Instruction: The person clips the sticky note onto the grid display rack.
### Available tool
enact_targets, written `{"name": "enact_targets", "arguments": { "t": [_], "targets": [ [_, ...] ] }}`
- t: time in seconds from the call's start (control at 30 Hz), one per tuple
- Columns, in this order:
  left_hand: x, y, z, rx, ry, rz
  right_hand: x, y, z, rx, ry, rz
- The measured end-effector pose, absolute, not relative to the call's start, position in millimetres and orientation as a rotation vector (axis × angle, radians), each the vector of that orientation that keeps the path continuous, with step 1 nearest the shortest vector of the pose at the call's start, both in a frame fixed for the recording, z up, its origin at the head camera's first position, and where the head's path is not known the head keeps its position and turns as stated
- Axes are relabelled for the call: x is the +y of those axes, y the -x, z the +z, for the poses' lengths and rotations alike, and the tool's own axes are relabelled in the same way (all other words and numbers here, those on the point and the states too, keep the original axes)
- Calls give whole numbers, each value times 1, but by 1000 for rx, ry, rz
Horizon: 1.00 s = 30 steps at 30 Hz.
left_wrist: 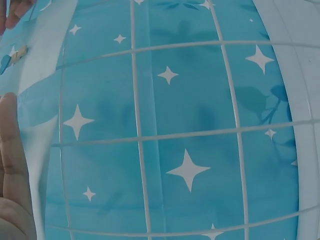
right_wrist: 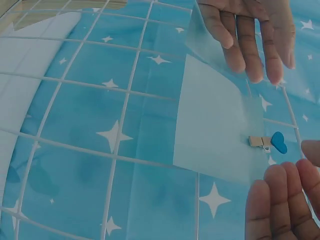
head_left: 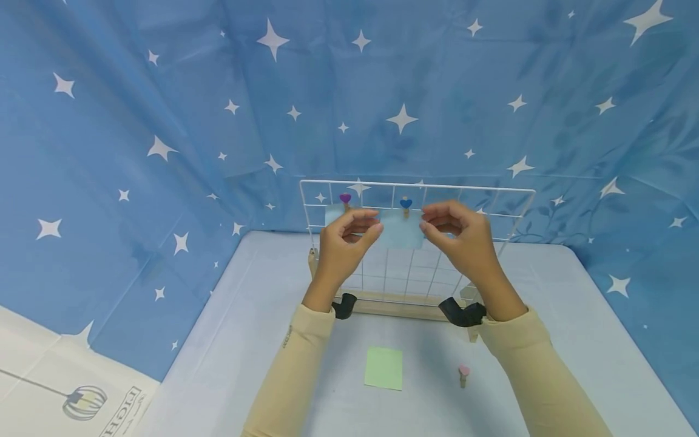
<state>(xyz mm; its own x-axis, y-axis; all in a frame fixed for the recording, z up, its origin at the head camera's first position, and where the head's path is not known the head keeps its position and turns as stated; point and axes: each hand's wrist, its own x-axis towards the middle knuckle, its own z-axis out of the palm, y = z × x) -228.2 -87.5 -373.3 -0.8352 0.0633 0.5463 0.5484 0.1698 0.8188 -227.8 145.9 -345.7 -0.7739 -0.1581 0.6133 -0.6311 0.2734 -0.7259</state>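
Note:
A light blue sheet of paper [head_left: 401, 233] hangs on the white wire grid [head_left: 420, 185], held at its top by a small wooden clothespin with a blue heart [head_left: 406, 204]. My left hand [head_left: 346, 243] is at the sheet's left edge, thumb and fingers apart. At the right edge is my right hand [head_left: 459, 233], its fingers [right_wrist: 275, 195] loosely bent near the clothespin with nothing pinched between them. Behind my left hand, a second blue sheet [head_left: 333, 213] hangs from a clothespin with a purple heart [head_left: 345, 198], partly hidden.
On the white table [head_left: 262, 376] lie a green sheet of paper [head_left: 383, 368] and a clothespin with a pink heart [head_left: 463, 374]. The grid stands on a wooden base [head_left: 398, 308]. A blue star-patterned curtain [head_left: 327, 79] rises behind. Black wrist mounts [head_left: 461, 312] sit under the hands.

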Motion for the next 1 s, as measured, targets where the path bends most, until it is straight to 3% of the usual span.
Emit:
{"name": "enact_targets", "arguments": {
  "t": [0.43,1.0],
  "targets": [
    [-97,221,-381,-2058,773,-1866,154,218,-353,-2156,-860,1655],
    [-103,211,-392,-2128,814,-1942,171,201,-364,-2223,-869,1639]
  ]
}}
